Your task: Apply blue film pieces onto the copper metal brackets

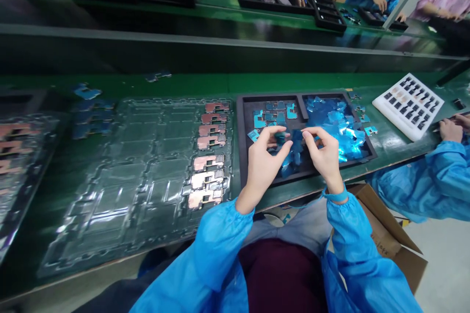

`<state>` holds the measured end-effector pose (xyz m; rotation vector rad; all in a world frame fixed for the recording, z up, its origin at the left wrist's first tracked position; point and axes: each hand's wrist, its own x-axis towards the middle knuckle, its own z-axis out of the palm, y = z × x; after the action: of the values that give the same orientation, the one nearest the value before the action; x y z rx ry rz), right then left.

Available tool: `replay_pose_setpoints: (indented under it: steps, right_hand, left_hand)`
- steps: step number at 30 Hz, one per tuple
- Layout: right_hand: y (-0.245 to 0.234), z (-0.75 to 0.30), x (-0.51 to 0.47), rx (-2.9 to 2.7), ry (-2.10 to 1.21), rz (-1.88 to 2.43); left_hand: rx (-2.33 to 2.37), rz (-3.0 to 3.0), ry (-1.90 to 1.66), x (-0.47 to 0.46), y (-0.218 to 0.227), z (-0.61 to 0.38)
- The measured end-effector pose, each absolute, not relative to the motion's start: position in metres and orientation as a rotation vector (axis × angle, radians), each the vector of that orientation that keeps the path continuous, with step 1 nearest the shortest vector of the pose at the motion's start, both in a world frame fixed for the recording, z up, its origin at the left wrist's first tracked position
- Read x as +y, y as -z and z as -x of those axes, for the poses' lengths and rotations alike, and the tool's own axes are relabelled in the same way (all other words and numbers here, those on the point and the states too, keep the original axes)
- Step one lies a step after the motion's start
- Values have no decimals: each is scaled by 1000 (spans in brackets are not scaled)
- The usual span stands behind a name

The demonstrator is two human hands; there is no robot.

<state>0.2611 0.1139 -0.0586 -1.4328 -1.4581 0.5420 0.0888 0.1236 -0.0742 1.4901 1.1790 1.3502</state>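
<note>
My left hand (265,159) and my right hand (324,154) are held together over a black tray (242,142), both pinching a small part covered in blue film (293,143) between fingertips. The tray's left compartment holds several blue-filmed parts (273,115); its right compartment is heaped with loose blue film pieces (336,120). To the left lies a clear plastic blister tray (139,176) with a column of copper-coloured parts (209,156) along its right side.
A white tray of small dark parts (407,105) sits at the right, beside a co-worker's hand (451,129) in a blue sleeve. Blue parts (90,107) lie at left. Other people work at black trays (290,0) across the bench. A cardboard box (389,234) stands by my right knee.
</note>
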Motion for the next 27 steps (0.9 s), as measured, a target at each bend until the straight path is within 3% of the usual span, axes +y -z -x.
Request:
replay_pose_setpoints:
  steps: [12, 21, 27]
  right_hand:
    - [60, -253, 112, -1241, -501, 1444]
    - [60, -253, 107, -1297, -376, 1416]
    - [58, -252, 105, -1291, -482, 1407]
  left_hand:
    - [1116, -1138, -1075, 107, 64, -79]
    - [1144, -1136, -1190, 101, 59, -79]
    - [1042, -1045, -1257, 98, 56, -81]
